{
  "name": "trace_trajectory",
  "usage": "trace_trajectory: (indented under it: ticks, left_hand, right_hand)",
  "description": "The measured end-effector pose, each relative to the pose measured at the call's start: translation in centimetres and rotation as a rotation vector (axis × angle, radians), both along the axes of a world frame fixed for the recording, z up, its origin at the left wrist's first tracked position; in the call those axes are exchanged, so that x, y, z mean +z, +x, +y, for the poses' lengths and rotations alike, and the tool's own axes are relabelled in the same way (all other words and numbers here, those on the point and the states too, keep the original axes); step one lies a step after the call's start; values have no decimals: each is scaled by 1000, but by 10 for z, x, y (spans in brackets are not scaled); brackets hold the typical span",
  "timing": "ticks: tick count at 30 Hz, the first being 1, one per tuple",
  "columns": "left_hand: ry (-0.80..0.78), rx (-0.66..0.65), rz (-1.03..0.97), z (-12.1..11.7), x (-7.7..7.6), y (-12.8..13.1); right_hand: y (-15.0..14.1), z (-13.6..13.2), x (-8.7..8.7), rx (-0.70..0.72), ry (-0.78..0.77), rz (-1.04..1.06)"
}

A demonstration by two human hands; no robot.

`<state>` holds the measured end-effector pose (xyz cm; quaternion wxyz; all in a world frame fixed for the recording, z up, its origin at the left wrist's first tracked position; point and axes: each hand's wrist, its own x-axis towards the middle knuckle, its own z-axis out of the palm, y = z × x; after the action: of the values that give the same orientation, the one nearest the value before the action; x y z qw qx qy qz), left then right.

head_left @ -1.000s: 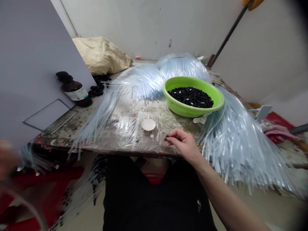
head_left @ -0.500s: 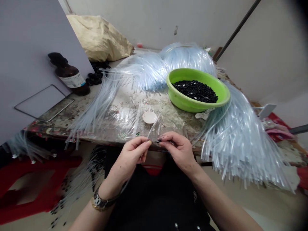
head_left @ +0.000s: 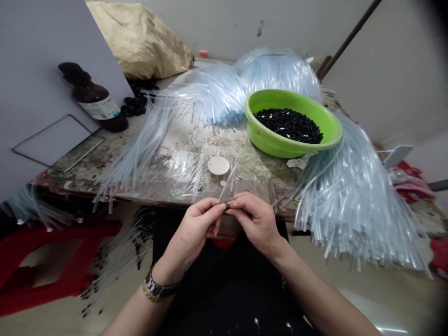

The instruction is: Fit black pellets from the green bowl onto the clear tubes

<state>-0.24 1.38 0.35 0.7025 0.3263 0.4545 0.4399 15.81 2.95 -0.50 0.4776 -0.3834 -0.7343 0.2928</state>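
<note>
My left hand (head_left: pixel 205 218) is closed in a pinch on a clear plastic tube (head_left: pixel 228 183), whose free end sticks up past the fingertips over the table edge. Against it, my right hand (head_left: pixel 252 215) pinches a small black plug (head_left: pixel 227 206), so the fingertips of both hands meet. The fingers hide how far plug and tube are joined. Just beyond the hands lies a small white dish (head_left: pixel 218 165). A green basin (head_left: pixel 254 135) full of small black pieces (head_left: pixel 287 126) stands to the right.
Bundles of clear tubes lie at the back (head_left: pixel 224 93), at the left (head_left: pixel 135 149) and over the right table edge (head_left: pixel 353 200). A brown bottle (head_left: pixel 100 105) and a wire frame (head_left: pixel 58 140) are at left. Below is a red stool (head_left: pixel 70 275).
My hands have come together: the black plug in the right hand now meets the tube end at the left fingertips. The whole view has shifted slightly.
</note>
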Motion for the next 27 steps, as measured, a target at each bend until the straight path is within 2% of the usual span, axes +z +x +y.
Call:
trace_trajectory:
  ticks: [16, 20, 27]
  left_hand:
    - [19, 88, 53, 1, -7, -1]
    - [14, 113, 45, 1, -9, 0]
    - [39, 171, 57, 1, -10, 4]
  right_hand:
    - [1, 3, -3, -29, -322, 57]
    - [0, 3, -4, -43, -316, 24]
    - [-1, 3, -2, -61, -203, -64]
